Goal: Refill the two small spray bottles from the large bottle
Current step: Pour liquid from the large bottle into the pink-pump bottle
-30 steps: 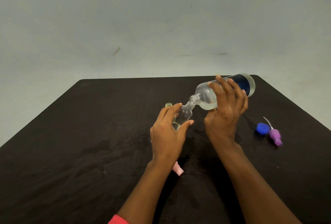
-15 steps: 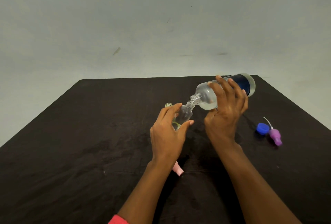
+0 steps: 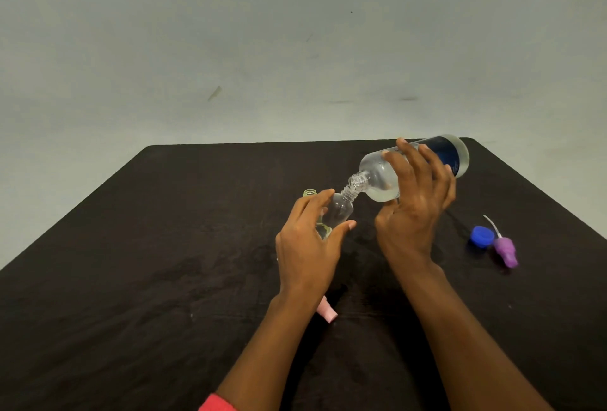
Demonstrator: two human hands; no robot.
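Observation:
My right hand (image 3: 414,210) holds the large clear bottle (image 3: 377,177) with a blue label tipped nearly flat, its open neck pointing down-left. That neck meets the mouth of a small clear spray bottle (image 3: 340,210), which my left hand (image 3: 308,246) grips and tilts to the right. A little liquid shows low in the small bottle. Behind my left fingers stands a second small bottle (image 3: 309,193); only its open threaded neck shows.
On the dark table (image 3: 131,263), a blue cap (image 3: 482,236) and a purple spray head (image 3: 505,249) with its tube lie to the right. A pink spray head (image 3: 326,312) lies partly hidden under my left wrist. A pale wall stands behind.

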